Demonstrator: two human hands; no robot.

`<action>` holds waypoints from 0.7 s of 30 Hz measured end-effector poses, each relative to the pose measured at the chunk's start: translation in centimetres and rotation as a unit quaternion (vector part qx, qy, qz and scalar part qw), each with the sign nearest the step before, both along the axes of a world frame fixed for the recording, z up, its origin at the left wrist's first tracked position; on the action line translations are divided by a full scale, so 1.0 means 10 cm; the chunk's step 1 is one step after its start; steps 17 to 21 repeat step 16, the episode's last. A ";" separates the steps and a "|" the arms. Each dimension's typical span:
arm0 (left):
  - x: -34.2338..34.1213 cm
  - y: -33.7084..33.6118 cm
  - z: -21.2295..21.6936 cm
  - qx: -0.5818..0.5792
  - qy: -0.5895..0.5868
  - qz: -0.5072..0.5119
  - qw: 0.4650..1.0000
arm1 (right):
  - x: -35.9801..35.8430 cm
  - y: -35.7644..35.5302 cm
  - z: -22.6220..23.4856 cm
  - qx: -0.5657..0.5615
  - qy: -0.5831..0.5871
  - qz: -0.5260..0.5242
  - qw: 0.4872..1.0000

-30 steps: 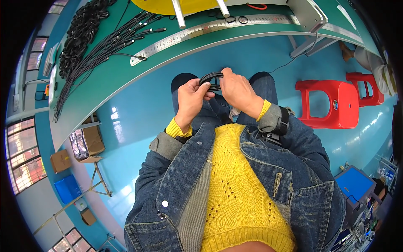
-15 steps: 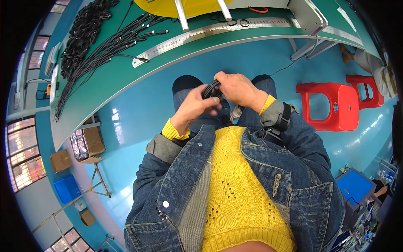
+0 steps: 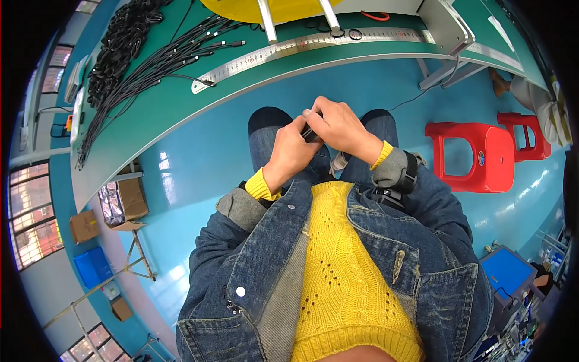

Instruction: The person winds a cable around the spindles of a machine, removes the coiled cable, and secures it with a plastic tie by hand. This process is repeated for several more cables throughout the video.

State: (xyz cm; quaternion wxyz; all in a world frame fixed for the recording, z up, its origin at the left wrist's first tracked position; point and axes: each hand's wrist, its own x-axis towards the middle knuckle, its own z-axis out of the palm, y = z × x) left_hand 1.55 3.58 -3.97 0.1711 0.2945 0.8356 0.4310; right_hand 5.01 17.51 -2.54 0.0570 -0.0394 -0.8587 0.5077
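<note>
A small coiled black cable (image 3: 309,132) is gripped between my two hands, above my knees and in front of the bench edge. My left hand (image 3: 291,149) wraps it from the left, fingers closed. From the right my right hand (image 3: 341,128) pinches its upper end, thumb and fingers pressed together. Most of the coil is hidden by the fingers. On the bench, straight black cables (image 3: 145,78) lie in a fanned bundle, one end resting by a steel ruler (image 3: 265,55). Behind them is a heap of coiled black cables (image 3: 120,45).
The green bench (image 3: 163,111) curves across the front, with a yellow round object (image 3: 241,9) on metal rods. Small black rings (image 3: 355,34) lie by the ruler. Red stools (image 3: 488,154) stand at right, near another person's leg (image 3: 528,90). Cardboard boxes (image 3: 134,199) are at left.
My left hand has turned and closed further round the coil, covering more of it. The fingers of both hands have come closer together at its top.
</note>
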 end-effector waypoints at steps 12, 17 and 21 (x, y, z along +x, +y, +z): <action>-0.18 -0.14 0.03 0.112 -0.535 -0.049 0.836 | -0.13 0.19 0.05 -0.230 -0.268 0.037 0.935; -0.28 -0.22 -0.06 0.259 -0.762 -0.082 0.588 | -0.15 0.19 -0.07 -0.253 -0.176 0.016 0.951; -0.28 -0.22 -0.06 0.259 -0.762 -0.082 0.588 | -0.15 0.19 -0.07 -0.253 -0.176 0.016 0.951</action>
